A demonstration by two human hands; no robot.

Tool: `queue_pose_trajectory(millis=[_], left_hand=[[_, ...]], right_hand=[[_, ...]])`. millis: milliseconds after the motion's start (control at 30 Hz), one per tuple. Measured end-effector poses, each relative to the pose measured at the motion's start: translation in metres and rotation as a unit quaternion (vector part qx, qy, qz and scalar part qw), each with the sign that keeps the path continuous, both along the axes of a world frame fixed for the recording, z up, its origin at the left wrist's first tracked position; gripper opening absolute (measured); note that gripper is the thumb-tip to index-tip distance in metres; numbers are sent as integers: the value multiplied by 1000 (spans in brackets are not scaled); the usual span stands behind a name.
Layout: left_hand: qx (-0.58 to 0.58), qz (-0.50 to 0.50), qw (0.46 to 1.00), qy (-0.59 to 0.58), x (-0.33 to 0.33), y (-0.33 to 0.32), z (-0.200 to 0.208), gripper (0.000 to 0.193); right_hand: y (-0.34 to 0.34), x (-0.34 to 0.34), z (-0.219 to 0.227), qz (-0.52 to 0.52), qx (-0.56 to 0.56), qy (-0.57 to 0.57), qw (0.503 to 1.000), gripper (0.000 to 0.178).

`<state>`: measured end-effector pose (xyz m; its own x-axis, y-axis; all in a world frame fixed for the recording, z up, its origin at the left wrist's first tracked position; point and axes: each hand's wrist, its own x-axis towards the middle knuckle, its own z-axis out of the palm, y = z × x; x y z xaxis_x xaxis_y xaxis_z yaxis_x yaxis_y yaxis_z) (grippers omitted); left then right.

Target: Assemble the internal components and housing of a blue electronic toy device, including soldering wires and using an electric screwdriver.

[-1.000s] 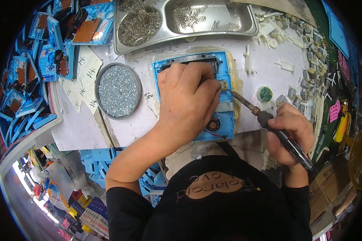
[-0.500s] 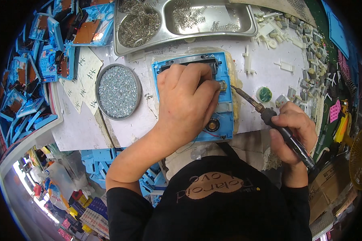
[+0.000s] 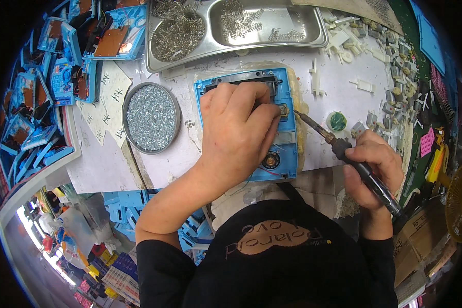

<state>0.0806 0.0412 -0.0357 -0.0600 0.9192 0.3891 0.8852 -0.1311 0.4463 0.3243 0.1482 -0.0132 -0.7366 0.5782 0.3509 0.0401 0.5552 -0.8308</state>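
Note:
On the bench in front of me lies a blue plastic housing (image 3: 286, 169), open side up, with a small round speaker (image 3: 270, 160) in its near part. My left hand (image 3: 236, 131) rests over it, fingertips pinched together near a small metal part (image 3: 284, 110) on the right side. The fingers hide whatever they pinch. In my right hand (image 3: 377, 164) is a soldering iron (image 3: 339, 146), gripped by its black handle. The iron's tip points up and left, ending at the housing's right edge close to the metal part.
Left of the housing stands a round dish of small metal pieces (image 3: 151, 118). A steel tray (image 3: 231, 49) with springs lies beyond. White plastic parts (image 3: 364, 84) and small motors are scattered right, near a round green piece (image 3: 337, 121). Blue housings (image 3: 36, 102) pile up far left.

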Motion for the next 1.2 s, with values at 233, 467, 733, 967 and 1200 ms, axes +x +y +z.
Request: queue_pose_trajectory(millis=[233,467,733,967,1200], left_hand=[[12,-2,1000,1,-2,0,-2,26],[23,-15,1000,3,-5,0,-2,28],[71,-28,996,56,-9,-1,-4,30],[85,-29,990,113,-10,1,-7,25],[85,1,987,135,-7,6,-5,25]], right_hand=[[1,1,-3,1,7,11,1000,32],[3,3,-3,2,8,10,1000,34],[3,2,-5,-6,1,18,1000,34],[3,-1,-7,-8,5,22,1000,33],[5,-5,-8,1,21,20,1000,31]])
